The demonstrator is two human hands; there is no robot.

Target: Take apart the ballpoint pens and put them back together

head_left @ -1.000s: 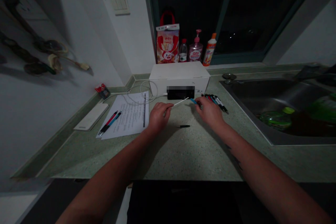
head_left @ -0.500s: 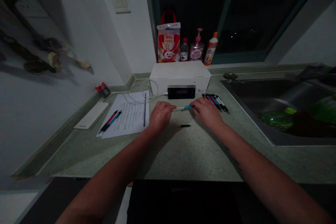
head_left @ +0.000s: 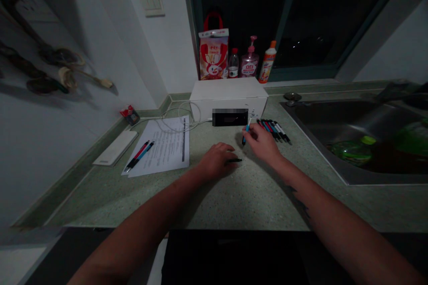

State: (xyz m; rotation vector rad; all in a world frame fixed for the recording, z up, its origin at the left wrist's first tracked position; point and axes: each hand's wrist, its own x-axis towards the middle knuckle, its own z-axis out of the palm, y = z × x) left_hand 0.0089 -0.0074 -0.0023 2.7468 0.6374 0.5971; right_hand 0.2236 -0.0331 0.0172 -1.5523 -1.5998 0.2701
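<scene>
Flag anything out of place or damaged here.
A pen looks taken apart: the right hand holds a blue barrel with a thin white rod sticking out, and a short black piece lies by the left hand. In the sink, a green bottle lies tipped over.

Box [head_left: 229, 90] at back of worktop [head_left: 234, 205]. Phone [head_left: 230, 119] just before it; pen piece [head_left: 236, 160] farther forward. Left of box: papers [head_left: 167, 144] (two pens [head_left: 138, 156] on top), then flat slab [head_left: 116, 148]. Row of pens [head_left: 274, 131] before box's right end; sink [head_left: 337, 118] right. Bag [head_left: 214, 55], bottles [head_left: 249, 64] behind.
</scene>
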